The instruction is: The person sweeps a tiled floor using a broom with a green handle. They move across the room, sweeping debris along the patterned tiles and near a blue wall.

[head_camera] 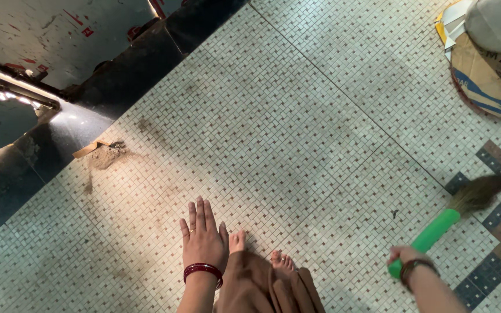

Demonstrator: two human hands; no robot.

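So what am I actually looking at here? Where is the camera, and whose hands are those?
There is no machine here, only a person. The one picture comes from a camera worn on their head, looking straight down, so you see their own arms and bare feet at the bottom. The left hand, with red bangles on the wrist, is spread flat and open above the floor and holds nothing. The right hand has its grip shut on the green handle of a broom, whose brown bristles rest on the tiled floor. On that floor lies a small pile of dirt near the dark wall at the left. At the top right sits a heap of cardboard and paper.
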